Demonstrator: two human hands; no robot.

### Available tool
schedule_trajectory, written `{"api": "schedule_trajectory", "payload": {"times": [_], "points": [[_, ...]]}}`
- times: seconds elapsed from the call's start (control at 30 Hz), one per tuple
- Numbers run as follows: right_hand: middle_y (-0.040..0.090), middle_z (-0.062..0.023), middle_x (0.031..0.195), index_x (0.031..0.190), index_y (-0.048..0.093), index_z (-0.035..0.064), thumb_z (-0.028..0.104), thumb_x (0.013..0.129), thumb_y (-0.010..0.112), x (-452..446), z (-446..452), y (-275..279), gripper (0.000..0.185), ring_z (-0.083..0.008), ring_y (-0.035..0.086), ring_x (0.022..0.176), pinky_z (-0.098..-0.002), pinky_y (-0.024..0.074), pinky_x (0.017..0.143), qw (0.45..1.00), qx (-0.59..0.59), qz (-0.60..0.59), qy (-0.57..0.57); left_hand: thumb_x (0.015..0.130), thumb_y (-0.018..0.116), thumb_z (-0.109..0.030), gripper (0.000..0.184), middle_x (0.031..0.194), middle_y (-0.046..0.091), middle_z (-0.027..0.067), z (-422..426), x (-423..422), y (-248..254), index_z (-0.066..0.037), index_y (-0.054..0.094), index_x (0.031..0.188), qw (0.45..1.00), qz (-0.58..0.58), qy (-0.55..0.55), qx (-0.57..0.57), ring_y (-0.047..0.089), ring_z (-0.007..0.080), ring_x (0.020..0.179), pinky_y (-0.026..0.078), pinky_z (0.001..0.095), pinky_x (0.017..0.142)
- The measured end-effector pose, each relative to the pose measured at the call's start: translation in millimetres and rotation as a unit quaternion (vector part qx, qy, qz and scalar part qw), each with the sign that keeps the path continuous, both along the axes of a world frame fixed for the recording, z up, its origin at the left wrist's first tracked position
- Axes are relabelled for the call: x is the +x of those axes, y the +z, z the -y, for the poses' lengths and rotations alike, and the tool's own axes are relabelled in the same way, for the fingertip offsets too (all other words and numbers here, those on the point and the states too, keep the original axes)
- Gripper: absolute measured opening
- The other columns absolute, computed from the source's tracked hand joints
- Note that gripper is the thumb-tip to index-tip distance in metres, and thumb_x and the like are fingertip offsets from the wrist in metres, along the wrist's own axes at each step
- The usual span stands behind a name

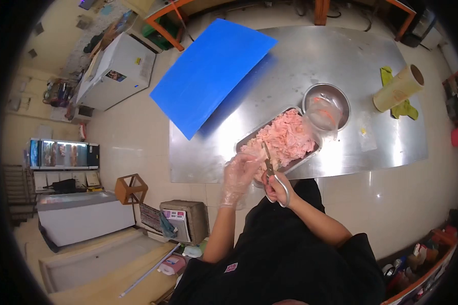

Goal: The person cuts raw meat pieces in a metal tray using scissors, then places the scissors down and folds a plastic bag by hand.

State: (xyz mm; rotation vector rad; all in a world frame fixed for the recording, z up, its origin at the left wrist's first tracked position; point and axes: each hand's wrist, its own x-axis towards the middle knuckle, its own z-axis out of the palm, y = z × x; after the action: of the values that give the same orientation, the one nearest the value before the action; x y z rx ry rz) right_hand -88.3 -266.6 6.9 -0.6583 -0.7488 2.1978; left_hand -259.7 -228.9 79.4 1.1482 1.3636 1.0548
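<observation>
My right hand (277,189) grips a pair of scissors (269,165) by the handles, its blades pointing away from me over the meat. In a clear plastic glove, my left hand (239,175) is beside the blades with its fingers drawn together at the tray's near left end. They appear to pinch a piece of the raw meat, though the glove and glare blur the fingertips. Pale pink raw meat (291,133) is heaped in a long metal tray (249,138). Close to the tray's far right corner is a round steel bowl (344,101) with a clear plastic bag (323,114) in it.
A blue board (213,71) lies at the left of the steel table (315,56). To the right are a roll of plastic film (396,91), a green cloth (408,110) and a small clear bag (366,134). A scale (177,223) stands left of me, off the table.
</observation>
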Motion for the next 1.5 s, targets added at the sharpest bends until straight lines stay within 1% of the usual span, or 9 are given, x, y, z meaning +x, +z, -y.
{"api": "schedule_trajectory", "payload": {"times": [0.2, 0.43, 0.77, 0.83, 1.0, 1.17, 1.27, 1.33, 1.5], "points": [[0.042, 0.0016, 0.064, 0.104, 0.053, 0.0097, 0.062, 0.097, 0.053, -6.6, 2.2, -19.3, 0.053, -0.0083, 0.035, 0.046, -0.0234, 0.0257, 0.042, 0.994, -0.093, -0.022, -0.060, 0.090, 0.071, -0.025, 0.024, 0.088, 0.071, 0.0101, -6.2, -8.9, 14.3, -0.004, 0.068, 0.102, 0.984, -0.141, -0.101, -0.041, 0.069, 0.0159, 0.082, 0.056, 0.0333, 0.074], [0.041, 0.0017, 0.059, 0.093, 0.051, 0.0086, 0.065, 0.098, 0.048, -6.3, -10.5, -2.4, 0.057, -0.0070, 0.032, 0.038, -0.0219, 0.0255, 0.033, 0.997, -0.064, 0.006, -0.040, 0.090, 0.072, -0.021, 0.021, 0.083, 0.068, 0.0083, -6.4, -10.2, 14.7, -0.003, 0.066, 0.101, 0.994, -0.007, -0.102, -0.037, 0.063, 0.0131, 0.076, 0.052, 0.0317, 0.071], [0.045, 0.0025, 0.056, 0.090, 0.055, 0.0069, 0.049, 0.104, 0.049, 14.9, -43.7, 23.7, 0.045, -0.0062, 0.038, 0.038, -0.0226, 0.0276, 0.033, 0.989, -0.069, 0.121, -0.045, 0.090, 0.066, -0.023, 0.031, 0.103, 0.070, 0.0119, -12.9, -24.0, -22.5, -0.012, 0.068, 0.119, 0.950, -0.263, -0.146, 0.079, 0.066, 0.0211, 0.095, 0.052, 0.0372, 0.088], [0.047, 0.0016, 0.057, 0.090, 0.058, 0.0060, 0.042, 0.103, 0.055, 29.4, -44.7, 38.3, 0.038, -0.0068, 0.041, 0.040, -0.0229, 0.0290, 0.035, 0.976, 0.006, 0.216, -0.022, 0.093, 0.066, -0.029, 0.040, 0.131, 0.064, 0.0113, -10.8, -41.7, -47.5, -0.006, 0.064, 0.127, 0.971, 0.049, -0.199, -0.125, 0.058, 0.0228, 0.123, 0.047, 0.0393, 0.104], [0.051, 0.0015, 0.064, 0.094, 0.062, 0.0045, 0.030, 0.099, 0.065, 70.0, -44.6, 65.4, 0.026, -0.0060, 0.045, 0.053, -0.0243, 0.0382, 0.049, 0.932, -0.006, 0.361, -0.028, 0.101, 0.059, -0.026, 0.031, 0.104, 0.074, 0.0086, -34.9, -19.4, -5.2, -0.007, 0.068, 0.123, 0.963, -0.242, -0.116, -0.021, 0.069, 0.0213, 0.099, 0.054, 0.0377, 0.090], [0.049, 0.0046, 0.065, 0.096, 0.061, 0.0062, 0.030, 0.098, 0.067, 118.2, -20.2, 76.2, 0.025, -0.0033, 0.043, 0.054, -0.0208, 0.0344, 0.048, 0.913, 0.101, 0.374, -0.132, 0.099, 0.058, -0.024, 0.027, 0.108, 0.073, 0.0119, -52.7, 29.5, 5.7, -0.007, 0.069, 0.118, 0.984, -0.156, -0.071, 0.046, 0.071, 0.0233, 0.098, 0.055, 0.0370, 0.089], [0.046, 0.0064, 0.063, 0.097, 0.059, 0.0063, 0.033, 0.096, 0.068, 147.4, -11.6, 91.6, 0.028, -0.0019, 0.040, 0.048, -0.0192, 0.0314, 0.043, 0.901, 0.100, 0.381, -0.185, 0.097, 0.055, -0.021, 0.026, 0.116, 0.069, 0.0188, -81.3, 101.2, 78.4, -0.003, 0.070, 0.111, 0.932, -0.257, -0.239, 0.095, 0.069, 0.0337, 0.101, 0.053, 0.0387, 0.095], [0.045, 0.0067, 0.062, 0.097, 0.059, 0.0055, 0.033, 0.096, 0.068, 166.2, -7.4, 98.7, 0.030, -0.0016, 0.040, 0.048, -0.0194, 0.0309, 0.042, 0.893, 0.094, 0.379, -0.222, 0.096, 0.055, -0.019, 0.026, 0.110, 0.070, 0.0205, -97.6, 135.7, 38.0, -0.004, 0.071, 0.109, 0.882, -0.270, -0.305, 0.235, 0.067, 0.0352, 0.103, 0.052, 0.0396, 0.096], [0.044, 0.0066, 0.061, 0.097, 0.059, 0.0045, 0.032, 0.096, 0.067, 207.6, -7.3, 109.9, 0.028, -0.0020, 0.039, 0.045, -0.0199, 0.0295, 0.041, 0.871, 0.067, 0.396, -0.283, 0.086, 0.061, -0.011, 0.022, 0.106, 0.072, 0.0161, -163.7, 219.7, -16.0, -0.003, 0.070, 0.104, 0.773, -0.428, -0.408, 0.230, 0.069, 0.0308, 0.100, 0.053, 0.0405, 0.088]]}}
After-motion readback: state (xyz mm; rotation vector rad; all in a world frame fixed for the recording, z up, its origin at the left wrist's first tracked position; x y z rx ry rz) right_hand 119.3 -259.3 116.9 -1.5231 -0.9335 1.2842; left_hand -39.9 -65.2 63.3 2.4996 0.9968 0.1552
